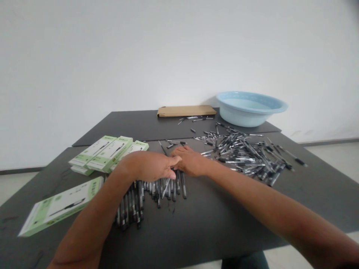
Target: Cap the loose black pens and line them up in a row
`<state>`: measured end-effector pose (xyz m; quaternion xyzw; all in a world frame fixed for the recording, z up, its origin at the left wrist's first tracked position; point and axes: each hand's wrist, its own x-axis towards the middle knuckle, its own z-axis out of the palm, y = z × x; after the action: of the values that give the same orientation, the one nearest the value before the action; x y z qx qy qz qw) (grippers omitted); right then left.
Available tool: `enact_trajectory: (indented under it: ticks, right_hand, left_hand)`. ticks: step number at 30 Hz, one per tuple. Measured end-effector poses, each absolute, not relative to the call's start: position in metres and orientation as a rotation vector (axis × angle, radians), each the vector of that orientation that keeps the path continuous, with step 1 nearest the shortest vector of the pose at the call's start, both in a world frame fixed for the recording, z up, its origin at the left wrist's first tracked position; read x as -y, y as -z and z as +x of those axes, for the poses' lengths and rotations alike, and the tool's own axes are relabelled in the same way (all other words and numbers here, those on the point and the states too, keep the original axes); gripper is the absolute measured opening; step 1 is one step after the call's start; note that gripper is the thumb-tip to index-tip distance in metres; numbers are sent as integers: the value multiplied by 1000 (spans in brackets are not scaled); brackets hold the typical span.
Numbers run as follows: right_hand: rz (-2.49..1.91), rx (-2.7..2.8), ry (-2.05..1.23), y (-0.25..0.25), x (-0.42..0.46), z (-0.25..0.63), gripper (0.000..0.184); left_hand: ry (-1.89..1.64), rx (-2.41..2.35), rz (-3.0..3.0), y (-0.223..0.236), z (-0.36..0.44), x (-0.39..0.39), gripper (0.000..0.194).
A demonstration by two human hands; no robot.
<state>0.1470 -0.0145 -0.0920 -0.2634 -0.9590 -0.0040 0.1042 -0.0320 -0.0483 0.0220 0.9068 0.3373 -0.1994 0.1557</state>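
Near the middle of the table, my left hand (155, 166) is above a row of black-and-clear pens (154, 188). Its thumb and a finger are stretched apart toward the right. My right hand (189, 160) meets it at the right end of this row, with its fingers bent down and their tips hidden. What lies under those fingers, if anything, cannot be made out. The pens in the row lie side by side, pointing toward me. A larger group of them (130, 209) sits below my left wrist.
Several green-and-white pen boxes (105, 151) are stacked at left, with another box (64, 203) nearer me. A loose pile of pens (241, 151) spreads at right. Behind stand a light blue basin (246, 112) and a flat brown cardboard piece (186, 111).
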Motion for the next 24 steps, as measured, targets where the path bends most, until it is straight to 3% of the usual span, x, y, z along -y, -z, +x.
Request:
enact_trajectory:
  ticks: [5, 13, 19, 24]
  right_hand:
    - [-979, 2563, -71, 109, 19, 129, 34]
    - [-1181, 2430, -70, 103, 25, 162, 26]
    - [-1721, 2250, -73, 98, -15, 202, 28]
    - [-1859, 2267, -60, 104, -47, 189, 28]
  left_hand:
    - [557, -1000, 2616, -25, -35, 52, 45]
    - [566, -1043, 2580, -21, -35, 51, 54]
    - [645, -1108, 2582, -11, -29, 50, 57]
    - [690, -1111, 2589, -9, -22, 49, 58]
